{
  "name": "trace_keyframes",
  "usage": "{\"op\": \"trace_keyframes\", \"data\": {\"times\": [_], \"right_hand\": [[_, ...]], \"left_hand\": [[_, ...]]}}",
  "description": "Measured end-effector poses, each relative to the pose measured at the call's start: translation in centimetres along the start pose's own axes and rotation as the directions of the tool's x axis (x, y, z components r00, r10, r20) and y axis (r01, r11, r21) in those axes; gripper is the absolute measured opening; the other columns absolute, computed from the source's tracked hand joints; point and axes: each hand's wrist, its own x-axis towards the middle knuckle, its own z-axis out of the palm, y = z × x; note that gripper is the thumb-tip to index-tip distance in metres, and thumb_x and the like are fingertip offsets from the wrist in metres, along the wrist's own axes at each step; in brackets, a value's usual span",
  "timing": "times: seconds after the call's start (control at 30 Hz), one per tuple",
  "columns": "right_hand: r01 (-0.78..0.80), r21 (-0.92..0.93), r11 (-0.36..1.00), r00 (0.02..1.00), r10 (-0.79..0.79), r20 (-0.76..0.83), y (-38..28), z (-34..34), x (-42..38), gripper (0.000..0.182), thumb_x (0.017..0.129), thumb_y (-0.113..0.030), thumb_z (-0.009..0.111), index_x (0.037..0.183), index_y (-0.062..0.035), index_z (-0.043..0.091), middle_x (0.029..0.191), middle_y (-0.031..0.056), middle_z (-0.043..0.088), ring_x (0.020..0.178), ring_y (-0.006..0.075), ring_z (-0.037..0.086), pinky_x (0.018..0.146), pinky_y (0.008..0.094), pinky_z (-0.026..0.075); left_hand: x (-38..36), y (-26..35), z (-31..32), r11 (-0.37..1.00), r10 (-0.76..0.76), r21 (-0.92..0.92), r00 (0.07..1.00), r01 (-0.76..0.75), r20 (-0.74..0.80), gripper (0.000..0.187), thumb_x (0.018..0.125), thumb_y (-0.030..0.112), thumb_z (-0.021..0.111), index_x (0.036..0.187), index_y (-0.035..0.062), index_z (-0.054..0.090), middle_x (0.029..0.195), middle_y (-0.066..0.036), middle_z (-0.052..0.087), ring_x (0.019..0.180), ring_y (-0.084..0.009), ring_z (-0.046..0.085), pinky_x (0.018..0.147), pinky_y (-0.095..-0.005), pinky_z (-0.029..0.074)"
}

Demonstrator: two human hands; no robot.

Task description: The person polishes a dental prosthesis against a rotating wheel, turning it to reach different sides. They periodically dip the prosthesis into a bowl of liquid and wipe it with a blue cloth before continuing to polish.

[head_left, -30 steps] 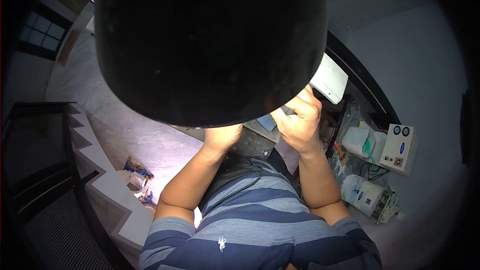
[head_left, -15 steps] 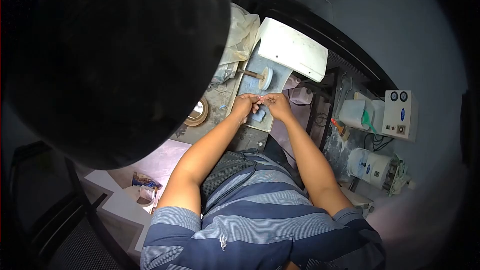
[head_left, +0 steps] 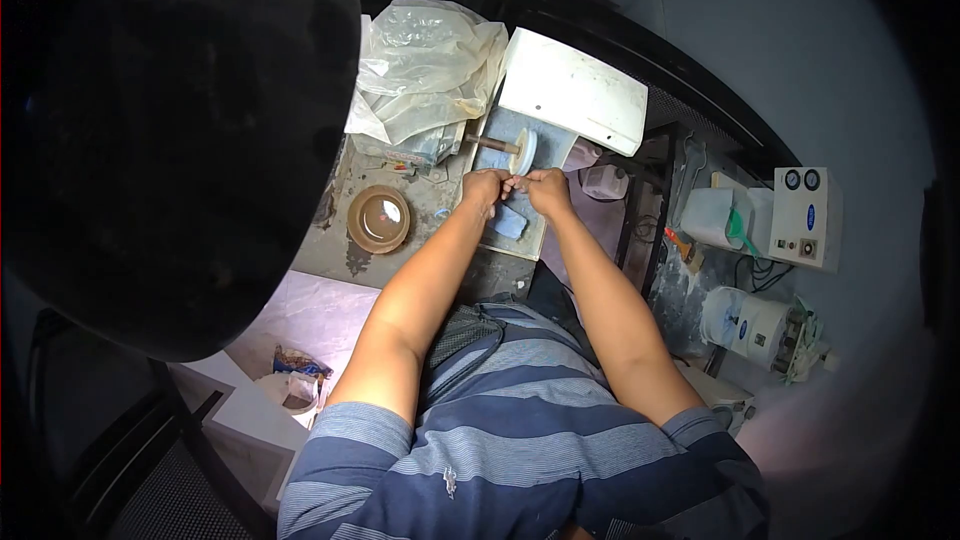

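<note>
My left hand (head_left: pixel 485 189) and my right hand (head_left: pixel 546 191) meet fingertip to fingertip over the blue-stained tray (head_left: pixel 540 242) of a polishing machine. Both are closed, pinching a small pink piece (head_left: pixel 512 183) between them; the fingers cover most of it, and I cannot tell its exact kind. Right at the fingertips is the lower edge of a pale polishing wheel (head_left: pixel 525 152), mounted on a brown shaft (head_left: pixel 492 143). A folded blue cloth (head_left: pixel 508 222) lies in the tray just below my hands.
A white hood (head_left: pixel 575 90) covers the tray's back. Left of it are a crumpled plastic sheet (head_left: pixel 425 70) and a brown bowl (head_left: pixel 379 219) of liquid. A paintbrush (head_left: pixel 684 249) and a white gauge box (head_left: pixel 803 218) stand right. A large dark round shape (head_left: pixel 180 140) blocks the upper left.
Both hands have moved up with the pink piece to the wheel's lower edge. My view has shifted, so the dark shape covers less and the bowl and plastic sheet show fully.
</note>
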Motion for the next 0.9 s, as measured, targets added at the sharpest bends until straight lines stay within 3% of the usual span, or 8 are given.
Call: {"op": "trace_keyframes", "data": {"times": [0.07, 0.37, 0.4, 0.47, 0.53, 0.57, 0.73, 0.9], "right_hand": [[-0.016, 0.059, 0.998, 1.0, 0.015, 0.011, 0.4, 0.4, 0.5, 0.017, 0.079, -0.02, 0.073, 0.08, -0.0036, 0.075, 0.074, 0.0075, 0.072, 0.065, 0.0131, 0.064, 0.064, 0.0281, 0.049], [-0.001, -0.004, 1.0, 1.0, 0.001, -0.017, -0.5, -0.1, -0.9, 0.019, 0.079, -0.023, 0.075, 0.081, -0.0047, 0.075, 0.071, 0.0085, 0.07, 0.064, 0.0128, 0.063, 0.063, 0.028, 0.048], [-0.012, -0.016, 1.0, 1.0, 0.012, -0.004, -0.8, -0.3, -1.3, 0.016, 0.081, -0.018, 0.073, 0.084, -0.0026, 0.075, 0.075, 0.0075, 0.071, 0.066, 0.0112, 0.061, 0.064, 0.0266, 0.047], [-0.024, -0.028, 0.999, 1.0, 0.025, 0.006, -1.3, -0.8, -2.4, 0.013, 0.083, -0.013, 0.071, 0.086, -0.0005, 0.074, 0.079, 0.0065, 0.072, 0.069, 0.0097, 0.06, 0.066, 0.0252, 0.047], [0.171, 0.012, 0.985, 0.984, -0.17, -0.057, -1.2, -1.1, -3.3, 0.013, 0.085, -0.013, 0.069, 0.09, -0.0025, 0.074, 0.081, 0.0067, 0.072, 0.07, 0.0088, 0.061, 0.067, 0.0253, 0.047], [0.168, 0.011, 0.986, 0.984, -0.167, -0.059, -1.3, -1.4, -3.5, 0.013, 0.085, -0.013, 0.069, 0.09, -0.0025, 0.074, 0.081, 0.0067, 0.072, 0.07, 0.0088, 0.061, 0.067, 0.0253, 0.047], [0.308, -0.134, 0.942, 0.951, -0.307, 0.027, -1.9, -2.8, -2.7, 0.014, 0.084, -0.012, 0.068, 0.091, -0.0018, 0.073, 0.078, 0.0106, 0.072, 0.069, 0.0114, 0.062, 0.067, 0.0265, 0.048], [0.189, -0.253, 0.949, 0.979, -0.164, 0.119, -3.4, -4.1, -1.3, 0.014, 0.081, -0.013, 0.071, 0.087, -0.0005, 0.073, 0.075, 0.0114, 0.071, 0.066, 0.0132, 0.063, 0.063, 0.0272, 0.049]], "left_hand": [[0.5, 0.0, 0.0, 0.999, 0.032, 0.003, 0.999, -0.032, -0.029, 0.009, 0.078, 0.001, 0.061, 0.075, -0.0051, 0.068, 0.065, -0.011, 0.065, 0.044, -0.0143, 0.049, 0.039, -0.028, 0.035], [-0.9, 1.3, 0.3, 0.983, 0.04, 0.182, 0.997, -0.028, -0.059, 0.006, 0.078, -0.001, 0.062, 0.074, -0.0034, 0.066, 0.063, -0.008, 0.063, 0.045, -0.0127, 0.05, 0.04, -0.0267, 0.036], [-0.7, 0.8, 0.2, 0.983, 0.039, 0.182, 0.998, -0.028, -0.057, 0.006, 0.078, -0.001, 0.062, 0.074, -0.0034, 0.066, 0.063, -0.008, 0.063, 0.045, -0.0127, 0.05, 0.04, -0.0267, 0.036], [-0.3, -0.4, 0.1, 0.991, 0.111, 0.081, 0.994, -0.111, -0.001, 0.002, 0.08, 0.0, 0.064, 0.08, -0.0026, 0.065, 0.064, -0.006, 0.063, 0.045, -0.011, 0.05, 0.041, -0.025, 0.036], [-1.0, -0.6, 0.1, 0.985, 0.135, 0.104, 0.989, -0.14, 0.053, 0.003, 0.081, 0.0, 0.065, 0.081, -0.0024, 0.065, 0.064, -0.006, 0.063, 0.046, -0.0104, 0.05, 0.041, -0.0243, 0.037], [-1.3, -0.7, 0.1, 0.977, 0.159, 0.124, 0.982, -0.172, 0.105, 0.004, 0.083, 0.001, 0.065, 0.083, -0.0022, 0.064, 0.065, -0.005, 0.063, 0.047, -0.0097, 0.05, 0.042, -0.0236, 0.037], [-0.8, -1.1, 0.1, 0.993, 0.111, 0.03, 0.987, -0.115, 0.119, 0.005, 0.083, -0.001, 0.066, 0.084, -0.004, 0.061, 0.073, -0.011, 0.067, 0.053, -0.0138, 0.056, 0.047, -0.0246, 0.043], [-1.5, -0.7, 0.8, 0.996, 0.062, -0.073, 0.993, -0.055, 0.099, 0.004, 0.082, -0.003, 0.064, 0.083, -0.0046, 0.061, 0.074, -0.013, 0.066, 0.054, -0.0152, 0.056, 0.047, -0.0256, 0.044]]}}
